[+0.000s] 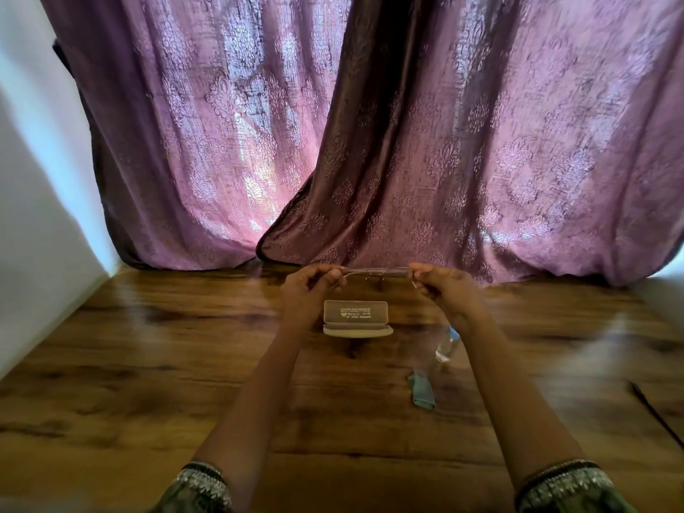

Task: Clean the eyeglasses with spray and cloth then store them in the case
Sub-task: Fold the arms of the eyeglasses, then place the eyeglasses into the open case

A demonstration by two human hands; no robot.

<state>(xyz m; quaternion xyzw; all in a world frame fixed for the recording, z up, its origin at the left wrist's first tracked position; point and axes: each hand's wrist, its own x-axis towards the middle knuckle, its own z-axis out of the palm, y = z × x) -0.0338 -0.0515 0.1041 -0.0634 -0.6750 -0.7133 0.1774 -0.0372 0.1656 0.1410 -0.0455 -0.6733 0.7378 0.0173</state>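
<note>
Thin metal-framed eyeglasses [375, 271] are held up in the air, level, beyond the case. My left hand [309, 286] pinches the left end of the frame and my right hand [442, 285] pinches the right end. Below them on the wooden table [148, 364] stands the beige eyeglass case [356, 317], lid raised, printed text showing inside. A clear spray bottle [447, 346] lies on its side just right of the case, partly behind my right forearm. A small grey-green cloth [421, 390] lies crumpled nearer to me.
Purple patterned curtains [370, 142] hang right behind the table's far edge. A white wall [33, 216] borders the table on the left. A thin dark cable or stick [657, 412] lies at the right edge.
</note>
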